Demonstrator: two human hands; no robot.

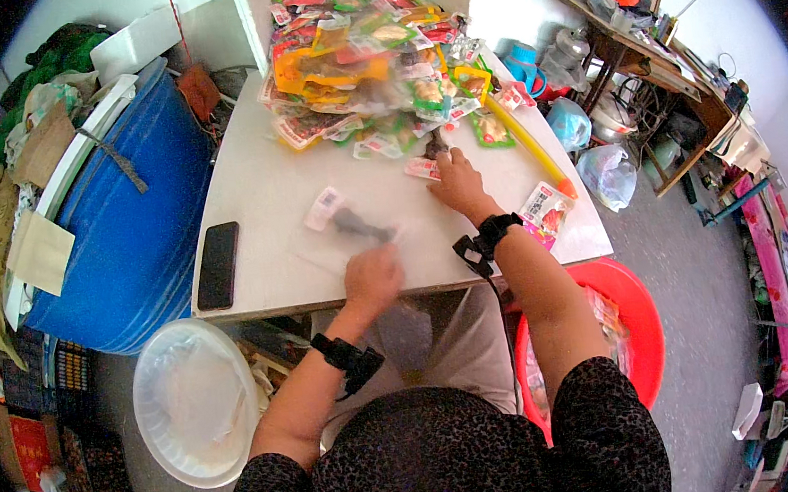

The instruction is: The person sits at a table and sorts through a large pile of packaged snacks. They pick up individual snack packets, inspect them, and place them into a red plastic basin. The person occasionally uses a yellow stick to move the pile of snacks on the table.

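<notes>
My left hand, blurred by motion, is closed at the table's front edge on the end of a clear packet with dark contents. My right hand rests farther back on the white table, its fingertips on a small packet with dark contents. Under these fingers lies the red-and-white end of a packet. Behind both hands rises a large heap of colourful plastic food packets. A red, white and pink packet lies to the right of my right wrist.
A black smartphone lies at the table's left. A yellow tube with an orange end lies at the right. Below stand a white plastic tub and a red basin holding packets. A big blue barrel stands left.
</notes>
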